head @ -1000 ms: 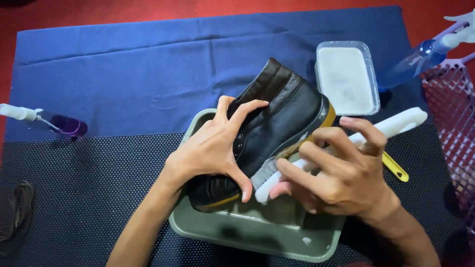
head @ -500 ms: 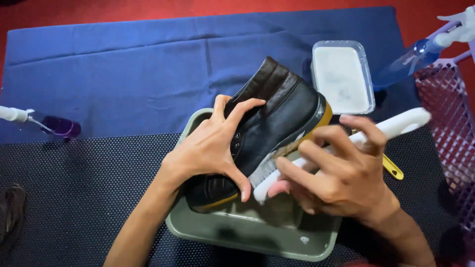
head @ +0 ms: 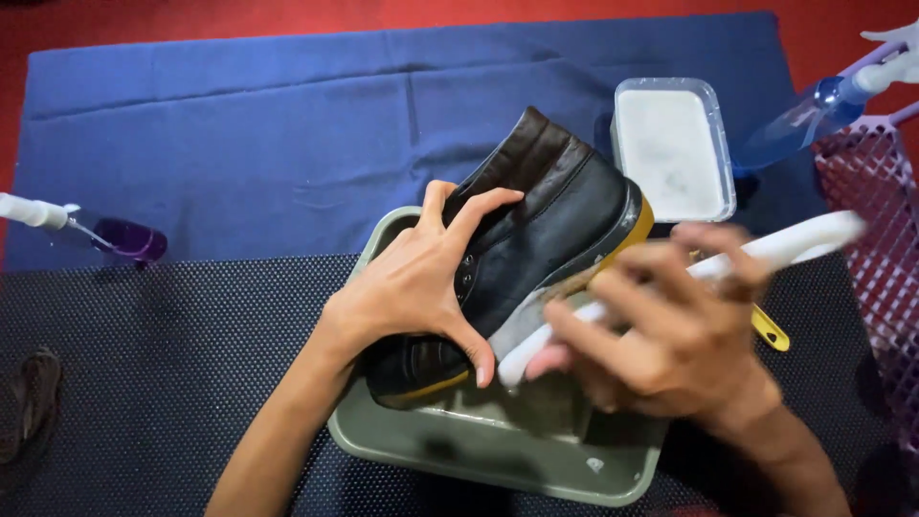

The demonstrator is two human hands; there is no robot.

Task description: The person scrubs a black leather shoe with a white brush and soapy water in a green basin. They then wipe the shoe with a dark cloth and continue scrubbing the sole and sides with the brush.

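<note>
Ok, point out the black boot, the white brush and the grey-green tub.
black boot [head: 555, 220], head view, on the leather side of the upper.
white brush [head: 795, 239], head view, on the handle's far end, blurred.
grey-green tub [head: 498, 458], head view, on the near wall.

Even overhead light, moderately bright. Right hand [head: 670, 345] and white brush [head: 728, 263] smeared by motion blur; left hand [head: 421, 282] sharp. Corners darkened at 7 o'clock.

head cam | looks steeply down | close over hands [head: 536, 316] | single view, no overlap
</note>
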